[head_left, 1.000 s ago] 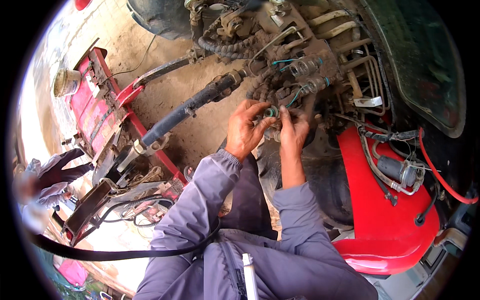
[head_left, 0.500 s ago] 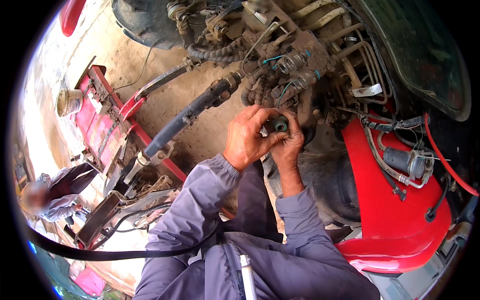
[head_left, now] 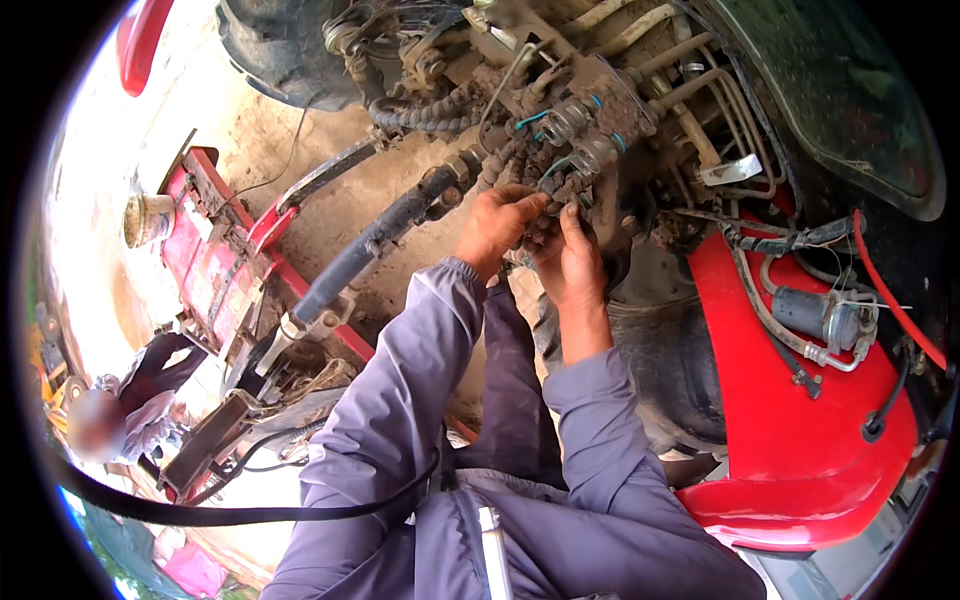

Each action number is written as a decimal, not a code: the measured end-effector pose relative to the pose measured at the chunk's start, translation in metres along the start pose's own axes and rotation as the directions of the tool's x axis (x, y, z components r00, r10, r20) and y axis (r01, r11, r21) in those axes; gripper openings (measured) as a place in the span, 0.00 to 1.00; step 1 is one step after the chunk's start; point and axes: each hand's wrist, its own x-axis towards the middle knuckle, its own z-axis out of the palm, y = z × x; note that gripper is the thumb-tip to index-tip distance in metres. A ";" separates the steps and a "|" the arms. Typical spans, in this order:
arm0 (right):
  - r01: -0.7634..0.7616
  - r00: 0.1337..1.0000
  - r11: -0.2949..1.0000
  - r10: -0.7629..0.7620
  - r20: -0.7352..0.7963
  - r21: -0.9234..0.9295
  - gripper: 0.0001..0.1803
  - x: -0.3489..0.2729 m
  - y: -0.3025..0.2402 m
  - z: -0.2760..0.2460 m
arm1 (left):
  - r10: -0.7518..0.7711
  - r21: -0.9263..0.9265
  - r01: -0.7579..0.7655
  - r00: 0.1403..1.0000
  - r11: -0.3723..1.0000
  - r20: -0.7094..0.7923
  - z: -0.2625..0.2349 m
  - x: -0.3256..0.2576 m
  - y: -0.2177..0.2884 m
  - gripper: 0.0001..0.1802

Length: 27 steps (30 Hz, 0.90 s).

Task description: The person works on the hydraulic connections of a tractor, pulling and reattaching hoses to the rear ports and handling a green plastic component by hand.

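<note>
My left hand (head_left: 492, 229) is closed in a pinch against the mud-caked hydraulic fittings (head_left: 545, 165) at the back of a tractor. What its fingertips grip is hidden. Close on its right, my right hand (head_left: 577, 262) has its thumb raised and its fingers curled round something dark that I cannot make out. Just beyond both hands, two grey cylindrical hose couplings (head_left: 597, 152) with blue-green ties stick out of the dirty block.
A dark lift cylinder (head_left: 375, 243) slants down-left to a red implement frame (head_left: 200, 240). A bucket (head_left: 148, 220) stands beside it. On the right is a red fender (head_left: 800, 440) with a filter canister (head_left: 805, 312). A tyre (head_left: 285, 55) is at the far left; another person (head_left: 130, 410) is lower left.
Both hands have moved away from me, up to the muddy fittings. The round piece with a green ring that showed between my fingers is now out of sight.
</note>
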 end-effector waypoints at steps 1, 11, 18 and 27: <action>0.004 1.000 1.000 -0.004 -0.010 -0.008 0.14 0.003 -0.001 0.002 | -0.003 -0.005 0.003 0.999 1.000 -0.037 0.003 0.003 0.002 0.12; -0.056 0.976 0.957 -0.008 -0.219 -0.286 0.11 0.034 -0.016 0.013 | 0.093 -0.106 -0.105 0.989 0.989 -0.119 0.014 0.011 0.003 0.08; -0.159 0.980 0.965 0.128 -0.153 -0.207 0.12 0.038 -0.033 0.012 | 0.087 -0.227 -0.117 0.987 0.967 -0.137 0.026 0.002 0.016 0.07; 0.157 0.969 0.963 -0.193 -0.154 -0.218 0.08 0.039 -0.022 0.006 | 0.232 -0.105 -0.262 0.943 0.959 -0.238 0.035 0.026 -0.002 0.04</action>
